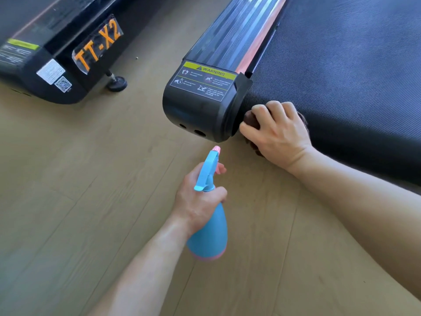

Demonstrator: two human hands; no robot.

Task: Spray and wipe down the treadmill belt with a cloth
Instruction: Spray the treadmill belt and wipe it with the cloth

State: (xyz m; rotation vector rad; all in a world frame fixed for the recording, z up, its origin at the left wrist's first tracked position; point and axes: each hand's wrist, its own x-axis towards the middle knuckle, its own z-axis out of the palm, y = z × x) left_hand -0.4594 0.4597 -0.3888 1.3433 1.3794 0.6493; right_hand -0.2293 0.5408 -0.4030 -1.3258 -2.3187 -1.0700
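The treadmill's black textured belt [341,71] fills the upper right. At the belt's rear left corner my right hand [276,131] grips a dark brown cloth [251,118], pressed against the belt's end beside the black end cap [200,110]; most of the cloth is hidden under the hand. Lower in the middle, my left hand [198,197] holds a blue spray bottle [209,231] by its neck. One finger lies by the trigger. Its pink nozzle [216,148] points up toward the end cap.
A yellow warning sticker [205,82] sits on the end cap, and a ribbed side rail [239,30] runs along the belt. A second treadmill [57,53] marked TT-X2 stands at the upper left with a levelling foot [117,83]. Wooden floor [91,179] lies between.
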